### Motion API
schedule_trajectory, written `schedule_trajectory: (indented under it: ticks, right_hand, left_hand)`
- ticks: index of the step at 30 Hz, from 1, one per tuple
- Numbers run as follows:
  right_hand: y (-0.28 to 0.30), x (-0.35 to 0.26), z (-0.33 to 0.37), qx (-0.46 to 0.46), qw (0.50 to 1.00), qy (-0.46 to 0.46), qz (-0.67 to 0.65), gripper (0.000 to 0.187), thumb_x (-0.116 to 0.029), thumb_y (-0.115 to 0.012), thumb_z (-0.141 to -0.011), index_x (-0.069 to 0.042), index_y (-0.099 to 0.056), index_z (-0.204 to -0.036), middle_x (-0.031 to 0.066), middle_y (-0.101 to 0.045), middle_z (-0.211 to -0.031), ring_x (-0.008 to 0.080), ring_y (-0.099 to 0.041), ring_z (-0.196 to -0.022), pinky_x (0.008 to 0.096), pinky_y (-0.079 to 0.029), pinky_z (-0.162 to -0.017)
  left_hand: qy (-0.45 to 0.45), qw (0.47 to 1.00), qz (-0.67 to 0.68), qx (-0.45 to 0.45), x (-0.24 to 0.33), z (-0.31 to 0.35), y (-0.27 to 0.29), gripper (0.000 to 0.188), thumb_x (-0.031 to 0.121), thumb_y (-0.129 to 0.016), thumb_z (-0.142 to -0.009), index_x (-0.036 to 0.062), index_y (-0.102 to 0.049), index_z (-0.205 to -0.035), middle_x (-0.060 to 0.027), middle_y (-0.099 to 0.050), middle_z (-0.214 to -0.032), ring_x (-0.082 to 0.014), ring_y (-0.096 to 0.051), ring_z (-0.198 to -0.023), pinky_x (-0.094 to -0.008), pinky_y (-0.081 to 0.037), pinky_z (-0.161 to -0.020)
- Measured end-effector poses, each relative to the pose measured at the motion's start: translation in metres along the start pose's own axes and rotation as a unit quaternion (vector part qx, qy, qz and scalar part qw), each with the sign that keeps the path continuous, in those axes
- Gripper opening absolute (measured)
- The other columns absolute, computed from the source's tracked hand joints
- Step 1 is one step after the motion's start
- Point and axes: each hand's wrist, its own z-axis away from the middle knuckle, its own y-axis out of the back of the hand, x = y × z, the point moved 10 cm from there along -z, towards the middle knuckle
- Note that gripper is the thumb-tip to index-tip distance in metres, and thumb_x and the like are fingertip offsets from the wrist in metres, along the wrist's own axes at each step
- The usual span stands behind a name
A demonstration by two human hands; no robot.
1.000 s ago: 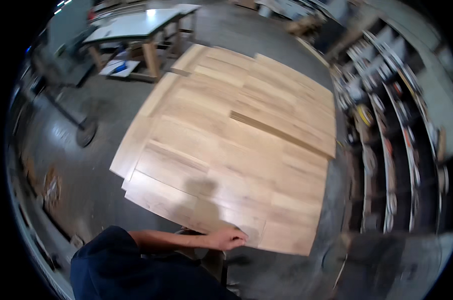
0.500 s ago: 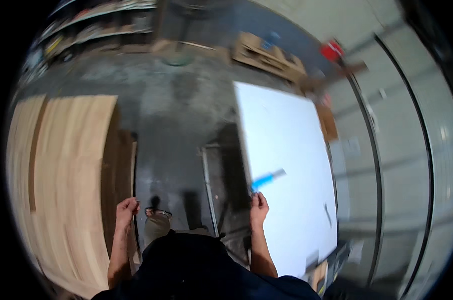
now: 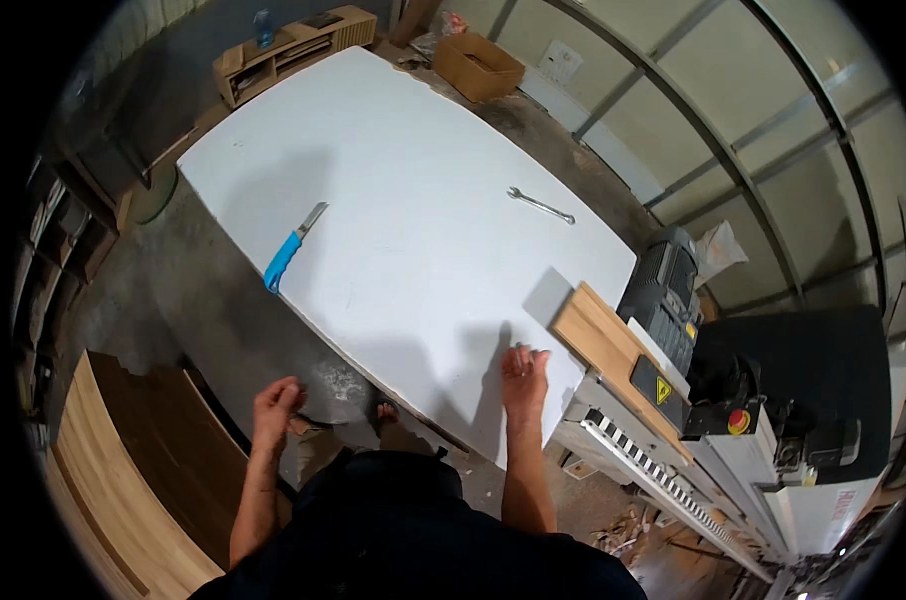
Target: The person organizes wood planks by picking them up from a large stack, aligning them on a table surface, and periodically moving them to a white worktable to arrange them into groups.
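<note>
A white board (image 3: 413, 130) lies flat like a tabletop in front of me. My right hand (image 3: 525, 380) hovers over its near right part, empty, with the fingers bent and apart. Off the board's near left edge, above the floor, is my left hand (image 3: 278, 408); its fingers are curled in and nothing shows in them. A blue-handled utility knife (image 3: 284, 262) lies at the board's left edge, blade out and pointing inward. Farther right on the board rests a metal wrench (image 3: 541, 205). Neither hand touches these tools.
At right stands a machine with a wooden plank (image 3: 603, 330), a dark motor (image 3: 663, 290) and a red button (image 3: 739, 421). Wood panels (image 3: 123, 480) sit low at left. A cardboard box (image 3: 478, 68) and a wooden cabinet (image 3: 298, 45) stand beyond the board.
My view has swung right, bringing the machine in. The utility knife has left my right hand and now lies on the white board. My left hand stays curled.
</note>
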Motion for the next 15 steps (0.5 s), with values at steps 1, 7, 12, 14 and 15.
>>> schedule_trajectory:
  ticks: [1,7,12,14,15]
  right_hand:
    - [-0.004,-0.014,-0.004,0.008,0.999,0.018,-0.04,0.035,-0.042,-0.059,-0.085,-0.008,-0.055,-0.092,0.0053,-0.059,-0.089,0.0238,-0.055,-0.092,0.0382,-0.048,-0.077]
    - [-0.006,-0.08,-0.053,-0.064,0.991,0.085,-0.076,0.027,-0.029,-0.058,-0.088,-0.004,-0.054,-0.098,0.0046,-0.061,-0.079,0.0178,-0.059,-0.074,0.0314,-0.053,-0.071]
    - [-0.047,-0.006,-0.004,-0.023,0.996,0.011,-0.089,0.022,-0.004,-0.052,-0.089,-0.001,-0.051,-0.111,0.0089,-0.061,-0.1,0.0217,-0.063,-0.087,0.0362,-0.056,-0.079]
    - [-0.053,0.033,0.02,-0.049,0.997,-0.049,-0.017,0.026,-0.006,-0.045,-0.092,-0.002,-0.045,-0.119,0.0108,-0.056,-0.11,0.0236,-0.057,-0.102,0.0391,-0.049,-0.091]
    - [-0.056,0.054,0.033,-0.038,0.996,-0.076,-0.04,0.026,-0.005,-0.046,-0.092,-0.001,-0.045,-0.118,0.0115,-0.056,-0.11,0.0248,-0.057,-0.101,0.0393,-0.049,-0.091]
  left_hand:
    - [0.001,1.0,0.0,-0.018,0.003,-0.001,-0.023,0.028,0.02,-0.06,-0.088,-0.0014,-0.06,-0.106,-0.0079,-0.065,-0.091,-0.0156,-0.06,-0.08,-0.0292,-0.049,-0.075]
    - [0.002,0.984,-0.049,-0.171,0.022,0.002,-0.157,0.027,0.015,-0.059,-0.088,-0.0033,-0.06,-0.108,-0.0091,-0.064,-0.093,-0.0159,-0.06,-0.082,-0.0282,-0.049,-0.077]
    - [-0.131,0.95,-0.216,-0.182,0.053,-0.016,-0.203,0.044,0.022,-0.059,-0.087,-0.0073,-0.05,-0.119,-0.0192,-0.058,-0.112,-0.0221,-0.057,-0.102,-0.0329,-0.045,-0.089]
    - [-0.202,0.93,-0.265,-0.152,0.071,-0.023,-0.221,0.049,0.024,-0.059,-0.087,-0.0064,-0.046,-0.123,-0.023,-0.051,-0.121,-0.0274,-0.05,-0.111,-0.0358,-0.04,-0.094]
    - [-0.267,0.907,-0.308,-0.108,0.084,-0.026,-0.222,0.055,0.027,-0.058,-0.086,-0.0055,-0.042,-0.128,-0.0268,-0.044,-0.129,-0.0326,-0.044,-0.12,-0.0386,-0.035,-0.099]
